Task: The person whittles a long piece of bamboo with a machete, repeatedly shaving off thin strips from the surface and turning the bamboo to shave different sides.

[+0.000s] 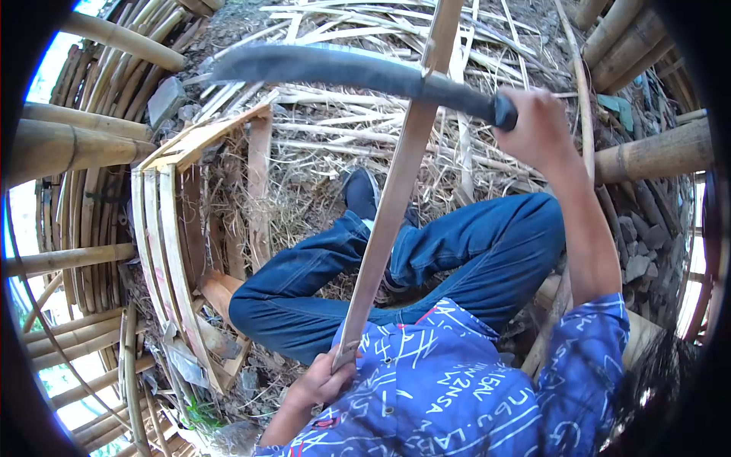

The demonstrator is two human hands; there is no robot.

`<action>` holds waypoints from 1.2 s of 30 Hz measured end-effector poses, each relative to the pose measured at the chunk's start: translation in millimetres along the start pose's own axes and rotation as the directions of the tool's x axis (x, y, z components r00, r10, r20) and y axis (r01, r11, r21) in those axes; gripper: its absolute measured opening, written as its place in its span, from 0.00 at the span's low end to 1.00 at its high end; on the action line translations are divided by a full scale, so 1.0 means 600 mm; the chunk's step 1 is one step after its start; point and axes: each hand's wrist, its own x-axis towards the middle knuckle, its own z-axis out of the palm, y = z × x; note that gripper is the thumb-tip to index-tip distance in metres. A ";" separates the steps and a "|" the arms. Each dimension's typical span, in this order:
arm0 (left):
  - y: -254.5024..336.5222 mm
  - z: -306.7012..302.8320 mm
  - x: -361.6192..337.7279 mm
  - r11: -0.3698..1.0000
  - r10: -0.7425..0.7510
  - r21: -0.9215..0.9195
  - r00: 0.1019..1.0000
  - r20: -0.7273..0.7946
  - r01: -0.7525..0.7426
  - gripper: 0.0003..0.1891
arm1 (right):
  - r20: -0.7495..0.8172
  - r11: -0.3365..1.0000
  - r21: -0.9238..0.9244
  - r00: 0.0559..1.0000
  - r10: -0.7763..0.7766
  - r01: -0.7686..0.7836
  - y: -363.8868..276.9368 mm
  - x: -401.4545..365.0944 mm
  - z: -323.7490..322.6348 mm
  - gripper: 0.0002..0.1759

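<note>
My right hand (537, 128) is closed around the dark handle of a large machete (327, 67), at the upper right. Its long curved blade points left and crosses a long split bamboo strip (407, 160), touching it near the handle. The strip runs from the top edge down to my body. Near my belly, my left hand (321, 385) is closed round the strip's lower end. My legs, in blue jeans, are bent on either side of the strip.
A slatted wooden crate (164, 228) stands at the left. Thin bamboo strips (335, 114) litter the ground ahead. Bamboo poles (655, 152) jut in from both sides. Stones (638, 266) lie at the right, and a grey block (166, 100) at the upper left.
</note>
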 end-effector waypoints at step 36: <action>-0.007 0.017 -0.017 0.997 0.078 0.020 0.997 -0.012 -0.077 0.10 | -0.054 0.984 -0.062 0.985 0.166 -0.169 0.071 0.027 -0.012 0.06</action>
